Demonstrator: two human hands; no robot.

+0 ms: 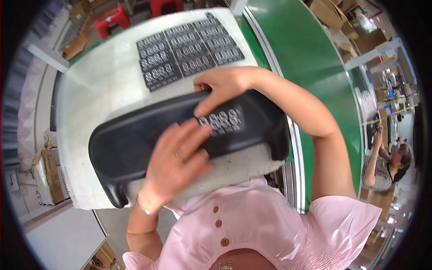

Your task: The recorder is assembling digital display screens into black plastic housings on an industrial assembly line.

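A long black plastic housing [135,135] with rounded ends and a downturned leg at each end lies across the white padded worktop in front of me. On its right half sits a rectangular display piece with pale segment digits [220,120]. My right hand [222,90] grips the housing's far edge, thumb on the face beside the digits and fingers curled at the edge. Over the middle of the housing is my left hand [175,164], blurred by motion, its fingers spread and the fingertips by the digits' left end. Whether those fingertips touch the surface I cannot tell.
Beyond the housing, several dark digit sheets [186,49] lie in a grid on the white worktop [99,85]. A green conveyor surface [310,58] with a metal rail runs along the right. Red stools [110,20] stand at the back; another person [387,166] sits at far right.
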